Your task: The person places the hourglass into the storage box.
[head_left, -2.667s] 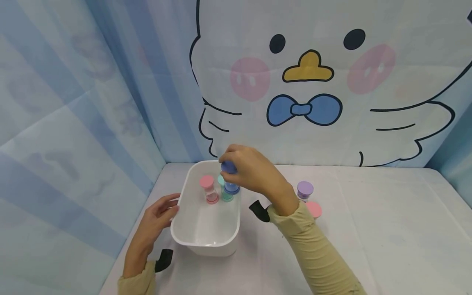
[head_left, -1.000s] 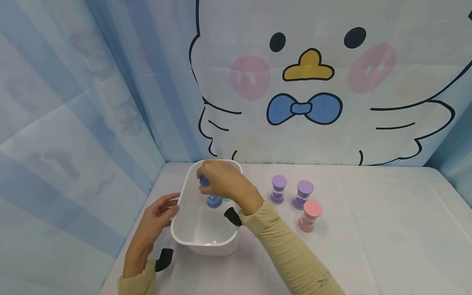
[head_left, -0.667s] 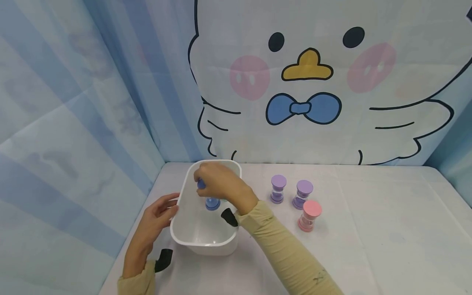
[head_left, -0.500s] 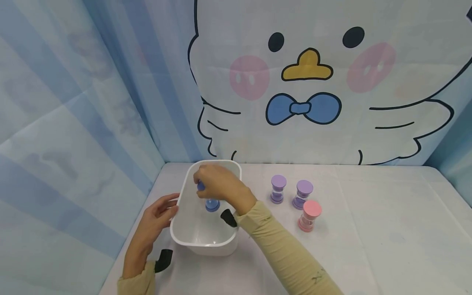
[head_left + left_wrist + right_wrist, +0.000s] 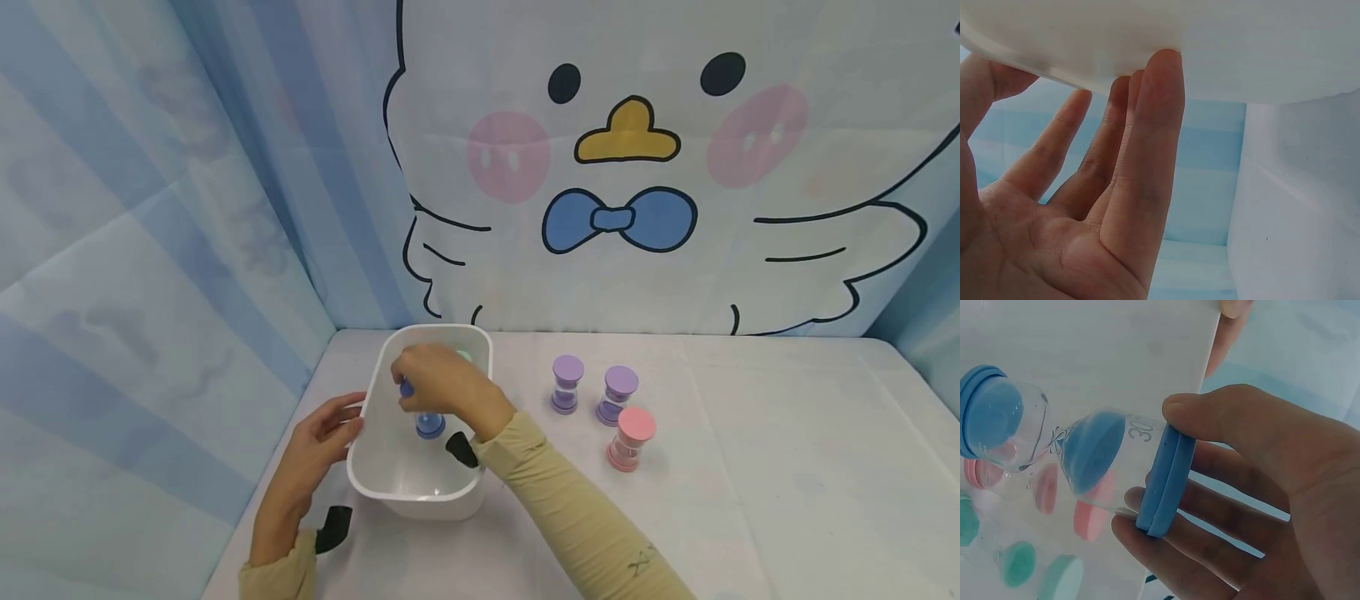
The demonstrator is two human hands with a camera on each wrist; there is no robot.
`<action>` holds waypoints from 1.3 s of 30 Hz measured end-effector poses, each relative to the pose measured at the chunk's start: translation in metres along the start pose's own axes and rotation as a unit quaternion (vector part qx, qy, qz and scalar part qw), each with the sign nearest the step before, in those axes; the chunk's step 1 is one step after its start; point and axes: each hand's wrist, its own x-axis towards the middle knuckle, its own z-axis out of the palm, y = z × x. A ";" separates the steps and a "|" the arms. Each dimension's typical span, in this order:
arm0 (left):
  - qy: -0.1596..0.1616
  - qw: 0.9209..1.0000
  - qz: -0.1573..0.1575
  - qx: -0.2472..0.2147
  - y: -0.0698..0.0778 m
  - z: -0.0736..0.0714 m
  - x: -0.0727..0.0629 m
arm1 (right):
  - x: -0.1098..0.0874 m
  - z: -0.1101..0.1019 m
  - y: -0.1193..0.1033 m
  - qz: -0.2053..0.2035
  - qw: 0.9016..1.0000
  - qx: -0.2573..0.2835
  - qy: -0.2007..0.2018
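Note:
My right hand (image 5: 450, 387) reaches into a white bin (image 5: 420, 498). Between thumb and fingers it pinches the upper cap of a blue hourglass (image 5: 431, 425). In the right wrist view the hourglass (image 5: 1097, 453) bears a printed "30" and has blue sand in both bulbs. Behind it inside the bin are a pink hourglass (image 5: 1047, 487) and a green hourglass (image 5: 1019, 562); my right hand mostly covers them in the head view. My left hand (image 5: 318, 442) touches the bin's outer left side, its fingertips (image 5: 1163, 75) against the wall, fingers mostly straight.
Right of the bin stand two hourglasses with purple caps, a left one (image 5: 566, 385) and a right one (image 5: 617, 395). A pink-capped hourglass (image 5: 632, 439) is nearer on the white tabletop (image 5: 787, 483). A printed curtain (image 5: 615, 283) closes off the back.
My right hand has carried the blue hourglass from the bin's far right side leftward, then lower and nearer. The arm's shift uncovered the hourglasses on the table. My left hand stays put.

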 end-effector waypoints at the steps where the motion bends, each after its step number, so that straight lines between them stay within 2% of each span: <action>1: 0.000 1.000 0.000 0.000 0.000 0.000 0.000 | 0.001 0.001 0.000 -0.001 1.000 -0.001 -0.001; 21: -0.003 1.000 0.001 -0.002 0.000 0.000 0.001 | 0.006 0.017 -0.002 -0.005 0.999 -0.027 -0.017; 33: -0.005 1.000 0.007 -0.003 0.000 -0.001 0.000 | 0.005 0.019 0.000 0.006 0.999 -0.024 -0.030; 39: -0.003 1.000 0.006 0.000 0.000 0.000 0.000 | 0.005 0.020 0.002 0.001 0.999 -0.039 -0.035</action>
